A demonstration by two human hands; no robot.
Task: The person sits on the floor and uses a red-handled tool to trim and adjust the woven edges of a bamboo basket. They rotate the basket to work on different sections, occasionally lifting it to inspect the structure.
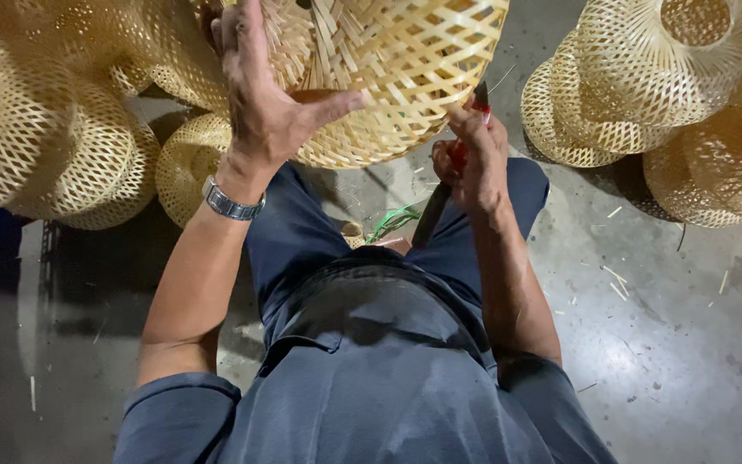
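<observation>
A large woven bamboo basket (388, 77) is held up in front of me over my lap. My left hand (259, 94) grips its left side, thumb stretched along the weave, a metal watch (232, 203) on the wrist. My right hand (474, 159) is closed around a red-handled cutting tool (465, 142) whose dark tip touches the basket's lower right rim. I am seated, in a dark blue shirt and trousers.
Stacks of similar woven bamboo baskets stand at the left (53, 129) and at the upper right (663, 77). A green string (392, 219) lies between my knees. Bamboo slivers are scattered on the grey concrete floor (663, 326).
</observation>
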